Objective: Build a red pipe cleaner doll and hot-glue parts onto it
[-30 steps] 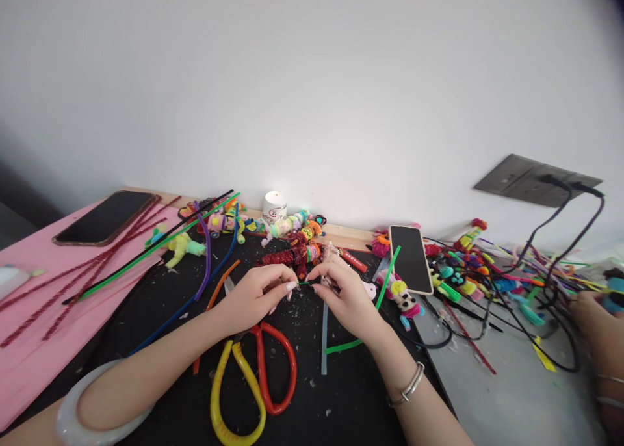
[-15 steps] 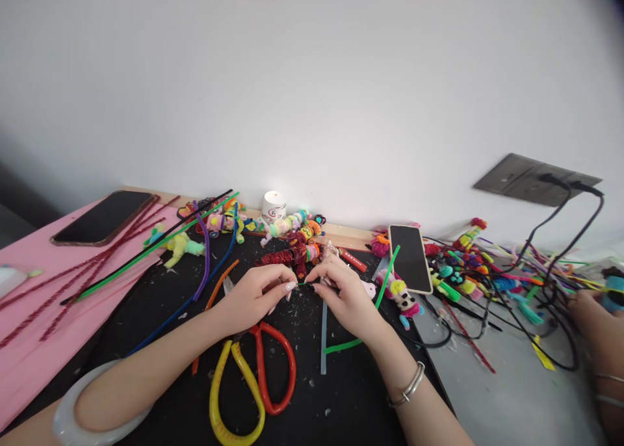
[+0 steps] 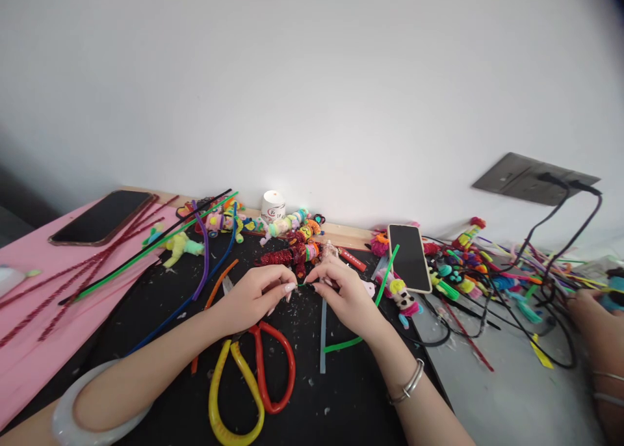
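Between my two hands runs a short, thin green piece (image 3: 303, 284), apparently pipe cleaner, mostly hidden by the fingers. My left hand (image 3: 260, 295) is closed, thumb and fingers pinching one end. From the other side my right hand (image 3: 342, 293) pinches it too, thumb against forefinger. Just beyond the fingertips lies a dark red glittery pipe-cleaner figure (image 3: 280, 257). Scissors (image 3: 292, 368) with one red and one yellow handle rest below my left hand, blades partly covered by it. A green pipe cleaner (image 3: 344, 346) bends under my right wrist.
Two phones (image 3: 104, 217) (image 3: 409, 257) lie left and right. A paper cup (image 3: 273, 207) stands at the wall among pipe-cleaner figures. Red glitter stems (image 3: 73, 296) cross the pink sheet (image 3: 29, 361). Black cables (image 3: 556, 264) hang from the outlet. Another person's hand (image 3: 592, 316) is at far right.
Almost nothing differs. Both hands keep their pinch on the green piece in the same spot, and the view has shifted very slightly.
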The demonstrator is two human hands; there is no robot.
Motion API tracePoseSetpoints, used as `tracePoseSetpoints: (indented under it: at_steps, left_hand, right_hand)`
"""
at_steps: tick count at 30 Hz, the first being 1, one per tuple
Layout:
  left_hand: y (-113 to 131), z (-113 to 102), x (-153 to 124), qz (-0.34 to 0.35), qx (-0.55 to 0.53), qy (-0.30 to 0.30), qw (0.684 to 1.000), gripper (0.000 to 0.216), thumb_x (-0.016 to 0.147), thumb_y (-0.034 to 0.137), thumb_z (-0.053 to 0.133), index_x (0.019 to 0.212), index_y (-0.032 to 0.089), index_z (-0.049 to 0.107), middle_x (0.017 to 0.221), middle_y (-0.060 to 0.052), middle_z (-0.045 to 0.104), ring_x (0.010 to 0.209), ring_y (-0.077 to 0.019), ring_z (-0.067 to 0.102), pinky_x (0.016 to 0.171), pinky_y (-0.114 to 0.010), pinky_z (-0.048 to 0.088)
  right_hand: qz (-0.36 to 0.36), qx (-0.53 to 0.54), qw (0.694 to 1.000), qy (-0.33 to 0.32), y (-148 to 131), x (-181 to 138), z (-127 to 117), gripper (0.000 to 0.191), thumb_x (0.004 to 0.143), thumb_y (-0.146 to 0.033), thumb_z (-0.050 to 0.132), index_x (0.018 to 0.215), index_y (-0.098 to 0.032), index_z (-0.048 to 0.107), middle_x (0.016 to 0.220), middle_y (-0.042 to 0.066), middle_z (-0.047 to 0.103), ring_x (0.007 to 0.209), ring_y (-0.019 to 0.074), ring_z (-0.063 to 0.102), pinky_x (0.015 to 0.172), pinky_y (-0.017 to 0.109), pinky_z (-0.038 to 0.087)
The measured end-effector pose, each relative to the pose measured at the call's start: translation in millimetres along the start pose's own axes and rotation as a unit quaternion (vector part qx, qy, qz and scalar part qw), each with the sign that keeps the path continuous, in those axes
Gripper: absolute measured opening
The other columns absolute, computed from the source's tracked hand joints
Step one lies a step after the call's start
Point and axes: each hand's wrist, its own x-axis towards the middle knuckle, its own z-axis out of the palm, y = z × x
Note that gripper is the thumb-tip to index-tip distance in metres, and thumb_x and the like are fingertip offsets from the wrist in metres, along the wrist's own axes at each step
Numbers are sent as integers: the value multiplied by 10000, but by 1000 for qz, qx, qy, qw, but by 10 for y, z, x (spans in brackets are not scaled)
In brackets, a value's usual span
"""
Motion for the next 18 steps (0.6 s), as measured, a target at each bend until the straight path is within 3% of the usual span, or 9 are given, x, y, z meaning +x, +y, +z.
tracePoseSetpoints:
  at_steps: [18]
  left_hand:
    - [48, -66, 17, -9, -2, -52, 999, 218, 926, 285, 431, 771, 168, 531, 657, 56, 485, 485, -62, 444, 511, -189, 384]
  right_hand:
    - [7, 22, 1000, -17, 7, -4, -18, 182, 842, -55, 552, 873, -203, 653, 797, -9, 535, 737, 128, 487, 696, 253, 375]
